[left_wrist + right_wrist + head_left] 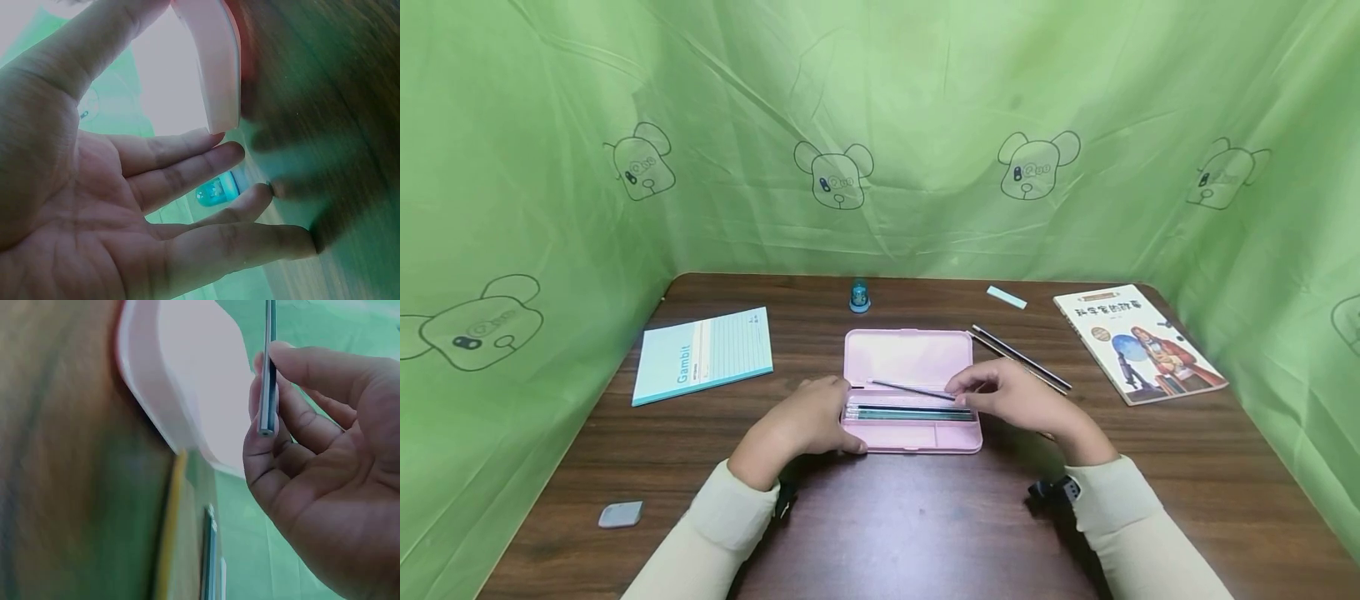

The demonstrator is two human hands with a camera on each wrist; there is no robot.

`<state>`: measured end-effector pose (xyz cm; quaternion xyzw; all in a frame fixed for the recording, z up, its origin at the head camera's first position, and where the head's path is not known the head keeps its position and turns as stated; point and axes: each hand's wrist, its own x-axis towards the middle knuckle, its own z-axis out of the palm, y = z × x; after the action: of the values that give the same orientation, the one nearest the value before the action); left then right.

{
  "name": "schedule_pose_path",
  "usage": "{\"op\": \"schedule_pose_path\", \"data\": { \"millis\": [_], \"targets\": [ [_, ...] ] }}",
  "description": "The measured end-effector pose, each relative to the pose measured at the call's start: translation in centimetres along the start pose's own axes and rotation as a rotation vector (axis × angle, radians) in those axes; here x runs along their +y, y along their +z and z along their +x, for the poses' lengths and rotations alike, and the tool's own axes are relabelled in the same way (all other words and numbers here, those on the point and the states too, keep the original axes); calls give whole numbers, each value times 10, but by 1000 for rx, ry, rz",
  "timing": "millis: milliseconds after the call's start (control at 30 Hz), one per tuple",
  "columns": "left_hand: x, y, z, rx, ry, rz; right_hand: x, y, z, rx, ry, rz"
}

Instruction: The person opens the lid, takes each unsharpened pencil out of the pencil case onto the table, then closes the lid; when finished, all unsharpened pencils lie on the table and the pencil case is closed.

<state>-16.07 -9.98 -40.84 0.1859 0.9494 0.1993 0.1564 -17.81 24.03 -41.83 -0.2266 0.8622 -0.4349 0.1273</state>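
Observation:
An open pink pencil case (887,437) lies on the table, its lid (908,354) tipped back. Several pencils (880,413) lie side by side in its middle compartment. My right hand (1011,396) pinches a dark pencil (913,389) between thumb and fingertips, over the case's right half; the flat end of that pencil (267,400) shows in the right wrist view. At the case's left side is my left hand (808,421), thumb along the front corner. In the left wrist view, the fingers of this hand (144,194) are spread and fairly straight, one touching the case.
Two more pencils (1026,360) lie right of the case. A notebook (700,354) lies left and a picture-covered book (1142,346) right. Toward the back are a small blue sharpener-like item (860,297) and a pale blue strip (1006,297). A greyish eraser-like block (621,514) sits front left.

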Motion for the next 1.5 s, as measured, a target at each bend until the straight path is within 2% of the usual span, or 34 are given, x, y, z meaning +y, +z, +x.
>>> {"op": "schedule_pose_path", "data": {
  "millis": [133, 267, 400, 533, 667, 833, 1000, 1300, 1500],
  "targets": [
    [-1, 1, 0, 0, -7, -6, 10, -22, -6, 80, 29, 51],
    [0, 1, 0, 3, -5, -3, 22, -44, -14, 204, 68, 74],
    [1, 1, -1, 4, -8, -3, 40, -65, -25, 336, 156, 45],
    [1, 1, -2, 0, -16, -9, 60, -79, -33, 410, 250, -42],
    [-1, 1, -2, 0, -20, -13, 78, -85, -36, 401, 314, -102],
    [-2, 1, -1, 7, -4, -11, 88, -85, -37, 364, 343, -148],
    [-1, 0, -1, 6, 7, -16, 91, -83, -36, 342, 356, -232],
    [0, -1, -2, 7, -6, -13, 90, -82, -36, 315, 363, -319],
    [1, 0, -2, 7, -9, -14, 91, -81, -36, 305, 376, -310]
  ]
}}
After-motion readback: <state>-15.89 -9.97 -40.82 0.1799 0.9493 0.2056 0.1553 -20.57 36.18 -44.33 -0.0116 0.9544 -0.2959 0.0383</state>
